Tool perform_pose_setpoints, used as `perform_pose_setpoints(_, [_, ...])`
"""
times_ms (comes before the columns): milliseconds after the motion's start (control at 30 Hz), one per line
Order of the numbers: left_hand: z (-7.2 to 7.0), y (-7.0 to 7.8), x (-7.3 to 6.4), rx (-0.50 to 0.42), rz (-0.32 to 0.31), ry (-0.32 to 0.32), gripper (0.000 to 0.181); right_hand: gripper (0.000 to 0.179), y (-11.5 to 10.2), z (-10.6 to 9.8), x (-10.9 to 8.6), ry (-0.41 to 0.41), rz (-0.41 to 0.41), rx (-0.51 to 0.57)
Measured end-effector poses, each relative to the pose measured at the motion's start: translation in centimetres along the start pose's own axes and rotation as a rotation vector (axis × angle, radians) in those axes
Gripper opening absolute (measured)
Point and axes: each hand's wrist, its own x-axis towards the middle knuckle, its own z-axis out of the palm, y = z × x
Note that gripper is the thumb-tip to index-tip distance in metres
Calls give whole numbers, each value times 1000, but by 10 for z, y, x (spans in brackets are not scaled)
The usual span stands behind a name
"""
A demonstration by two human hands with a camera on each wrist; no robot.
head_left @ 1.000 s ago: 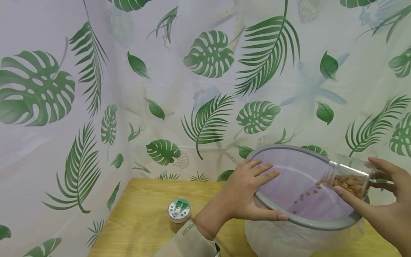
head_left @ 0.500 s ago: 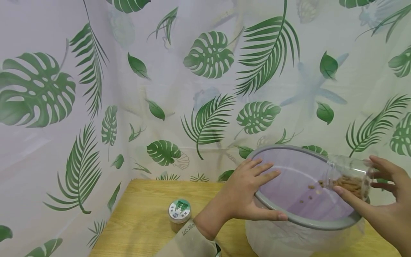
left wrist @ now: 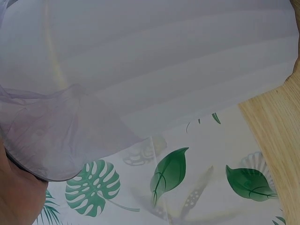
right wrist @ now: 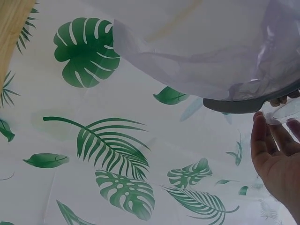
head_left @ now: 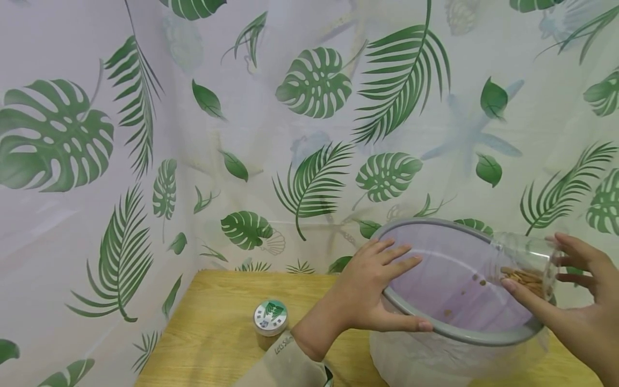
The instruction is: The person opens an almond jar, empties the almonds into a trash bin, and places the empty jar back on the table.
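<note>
A white bin (head_left: 411,360) with a grey rim (head_left: 464,337) and a thin purple bag lining (head_left: 425,252) stands at the lower right of the head view. My left hand (head_left: 374,293) holds its left rim, fingers spread over the inside and thumb along the front. At the opposite side my right hand (head_left: 587,295) grips a clear jar (head_left: 527,250), tipped on its side with its mouth over the bin. Brown, nut-like pieces (head_left: 524,279) lie in the jar, and several fall into the bin. In the right wrist view, the jar's base (right wrist: 288,111) shows between the fingers.
A lidded jar (head_left: 270,320) with a green and white top stands on the wooden table (head_left: 208,322), left of my left forearm. Part of another object (head_left: 329,374) shows beside the sleeve. A leaf-patterned curtain (head_left: 314,177) closes off the back and left.
Brown pieces keep dropping from the jar into the bin, and fewer are left inside the jar. The jar has tipped slightly further; both hands stay nearly in place.
</note>
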Motion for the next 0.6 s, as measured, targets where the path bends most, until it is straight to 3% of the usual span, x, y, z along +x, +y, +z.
perform_pose_setpoints(600, [1, -1, 0, 4, 6, 21, 97, 107, -4, 0, 2, -14, 14, -15])
